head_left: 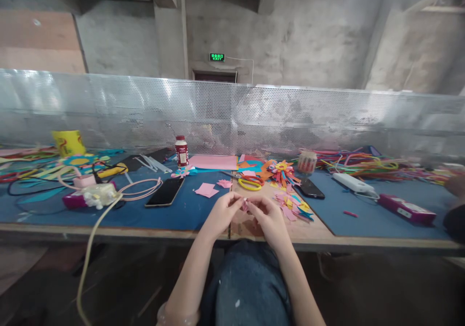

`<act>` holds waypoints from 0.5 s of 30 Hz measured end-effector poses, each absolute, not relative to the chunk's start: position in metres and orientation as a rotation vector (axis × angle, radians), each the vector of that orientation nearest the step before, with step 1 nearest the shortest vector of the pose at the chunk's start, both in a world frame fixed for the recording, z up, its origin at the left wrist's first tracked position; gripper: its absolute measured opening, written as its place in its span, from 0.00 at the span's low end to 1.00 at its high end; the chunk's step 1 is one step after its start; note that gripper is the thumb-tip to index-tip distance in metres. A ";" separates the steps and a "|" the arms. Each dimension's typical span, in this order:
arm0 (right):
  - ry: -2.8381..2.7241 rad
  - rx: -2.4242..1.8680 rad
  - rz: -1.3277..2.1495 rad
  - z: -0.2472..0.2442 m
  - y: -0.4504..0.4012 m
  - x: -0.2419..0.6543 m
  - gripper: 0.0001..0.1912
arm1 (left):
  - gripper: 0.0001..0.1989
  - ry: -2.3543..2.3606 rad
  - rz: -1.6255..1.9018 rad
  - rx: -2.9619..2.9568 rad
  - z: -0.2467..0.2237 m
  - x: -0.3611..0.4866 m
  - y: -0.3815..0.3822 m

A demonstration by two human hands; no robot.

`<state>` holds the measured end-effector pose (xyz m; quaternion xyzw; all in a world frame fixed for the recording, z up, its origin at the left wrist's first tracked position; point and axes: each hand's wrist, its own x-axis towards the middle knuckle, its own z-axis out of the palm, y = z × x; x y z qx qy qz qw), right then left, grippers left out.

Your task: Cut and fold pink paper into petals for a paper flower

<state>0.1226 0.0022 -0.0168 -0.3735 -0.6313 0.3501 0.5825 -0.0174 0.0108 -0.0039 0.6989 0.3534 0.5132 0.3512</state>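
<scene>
Both hands meet over the table's front edge, pinching a small folded piece of pink paper (245,205). My left hand (225,210) closes on its left side with thumb and forefinger. From the right, my right hand (267,213) grips the same paper; the fingers hide most of its shape. Just beyond them lie yellow-handled scissors (250,184). Pink paper squares (206,190) and a pink paper flower (224,183) rest to the left. On the right is a pile of cut paper pieces (292,205), with a colourful paper flower (282,172) behind it.
A black phone (165,192) and a power strip with cables (90,195) lie left; a red bottle (182,151) stands behind. Another phone (310,188), a white power bank (354,184) and a purple box (406,209) are right. A perforated metal screen (203,115) borders the back.
</scene>
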 end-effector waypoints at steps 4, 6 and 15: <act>-1.474 -0.874 0.827 -0.016 0.002 0.123 0.15 | 0.11 0.921 1.332 1.813 -0.003 -0.017 0.010; -1.468 -0.879 0.828 -0.016 0.001 0.123 0.15 | 0.11 0.929 1.331 1.812 -0.003 -0.017 0.010; -1.459 -0.900 0.810 -0.015 0.000 0.123 0.14 | 0.12 0.931 1.358 1.815 -0.004 -0.016 0.010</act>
